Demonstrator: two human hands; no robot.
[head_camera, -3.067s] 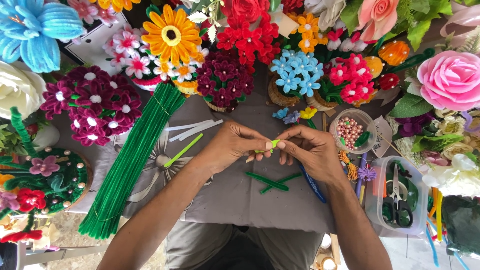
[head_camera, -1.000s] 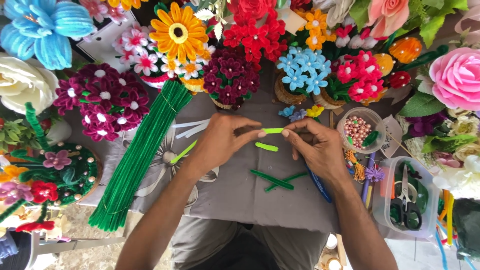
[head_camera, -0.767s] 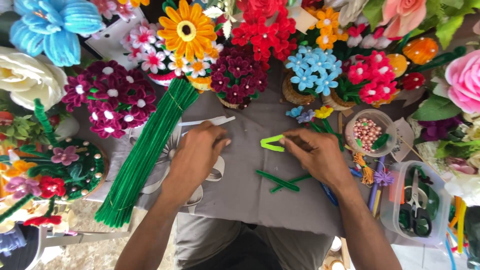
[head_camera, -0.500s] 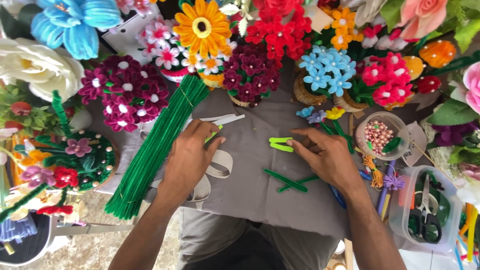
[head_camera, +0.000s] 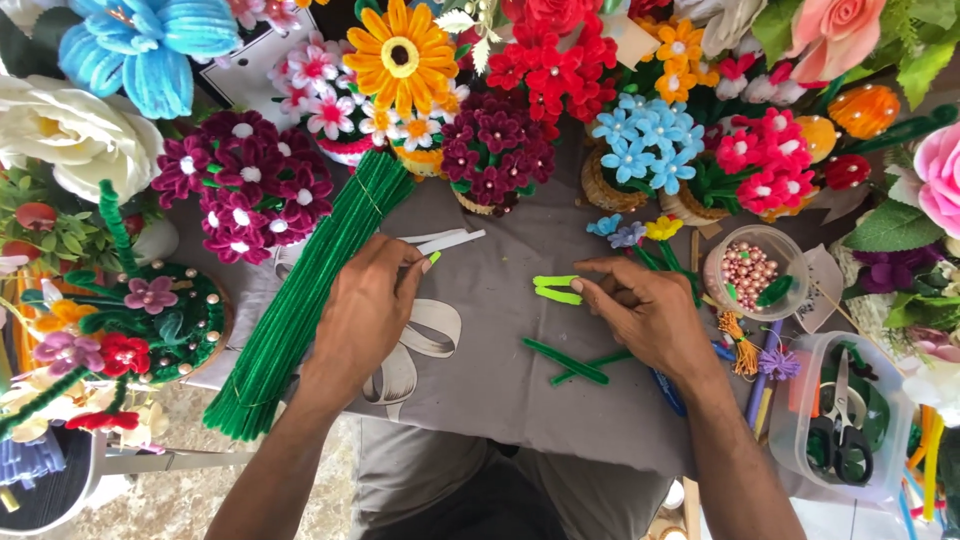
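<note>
Grey cloth (head_camera: 500, 330), flowers around; centre: left hand (head_camera: 372, 305) pinching light-green piece (head_camera: 435, 257), right hand (head_camera: 645, 312) loosely curled, fingertips touching folded light-green stem (head_camera: 553, 288).

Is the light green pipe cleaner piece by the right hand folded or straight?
Folded. The light green piece lies on the grey cloth as two short parallel strands, at the fingertips of the right hand.

Fuzzy green pipe cleaners (head_camera: 300, 310) lie on matt grey cloth (head_camera: 500, 400).
</note>
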